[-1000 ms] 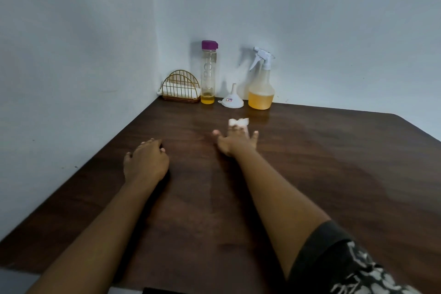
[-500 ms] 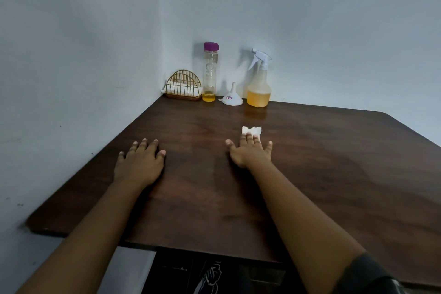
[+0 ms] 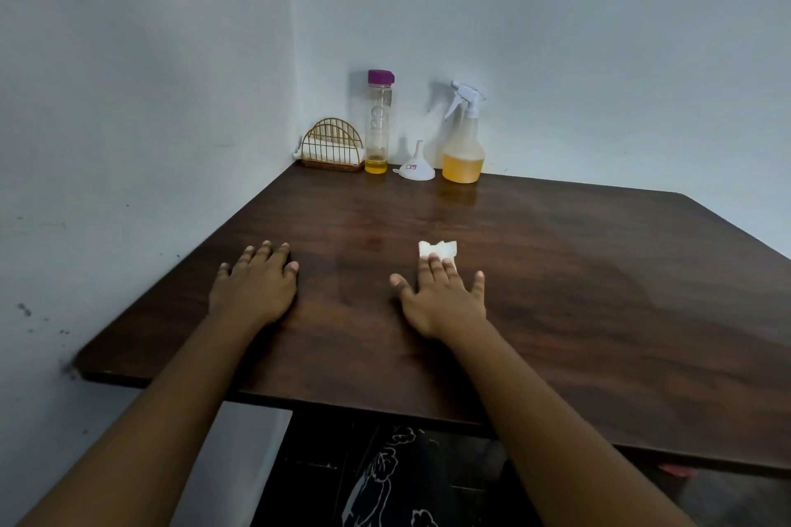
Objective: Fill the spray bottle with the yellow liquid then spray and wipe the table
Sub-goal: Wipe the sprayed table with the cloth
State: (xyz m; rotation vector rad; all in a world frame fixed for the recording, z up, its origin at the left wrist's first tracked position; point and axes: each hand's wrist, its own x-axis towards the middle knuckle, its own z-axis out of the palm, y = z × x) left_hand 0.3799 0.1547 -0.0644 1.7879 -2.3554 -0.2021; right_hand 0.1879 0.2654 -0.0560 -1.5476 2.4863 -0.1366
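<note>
**Both grips flat on the bench, wipe under the right fingertips**

The dark wooden bench (image 3: 556, 312) fills the lower view, and its right side runs out of frame. Below its near edge, dark printed fabric (image 3: 385, 479) shows only in part. Two bare forearms reach in from the bottom, cut off before the elbows.

The left grip (image 3: 254, 291) lies palm down on the wood, fingers straight and close together, holding nothing. The right grip (image 3: 443, 300) is flat too, with thumb and little finger splayed wide. Its middle fingertips press on a small white wipe (image 3: 436, 247). The wipe's near part is hidden under them, and I cannot tell paper from cloth.

The spray bottle (image 3: 463, 141) stands in the far corner by the wall. Its trigger head is on and there is yellow liquid in its lower part, well apart from both grips. To its left, in order of size:

- A tall clear bottle (image 3: 379, 120) with a purple cap has a little yellow liquid at the bottom.
- A gold wire holder (image 3: 334, 143) holds something white that is hard to make out.
- A white funnel (image 3: 415, 169) sits mouth down, its sticker too small to read.
</note>
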